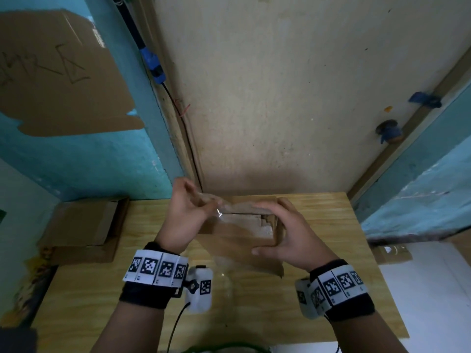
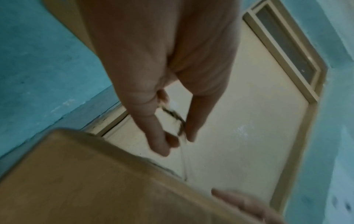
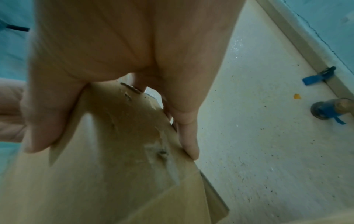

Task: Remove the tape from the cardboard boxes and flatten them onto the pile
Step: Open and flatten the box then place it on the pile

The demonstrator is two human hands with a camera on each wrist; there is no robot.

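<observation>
A small brown cardboard box (image 1: 237, 240) is tilted up at the middle of the wooden table (image 1: 102, 301). My right hand (image 1: 267, 229) grips its right end, thumb on the near face and fingers over the far side; the right wrist view shows that hand (image 3: 122, 145) clamped around the box (image 3: 124, 159). My left hand (image 1: 198, 200) is raised at the box's left end and pinches a strip of clear tape (image 1: 219, 212) that stretches down to the box top. The left wrist view shows the tape (image 2: 177, 119) between thumb and fingers, above the box (image 2: 86, 181).
A pile of flattened cardboard (image 1: 84, 230) lies at the table's far left edge. A cream door (image 1: 293, 98) with a blue-taped knob (image 1: 388, 129) stands behind the table. A cardboard sheet (image 1: 58, 80) hangs on the blue wall. A cardboard scrap (image 1: 392, 253) lies right of the table.
</observation>
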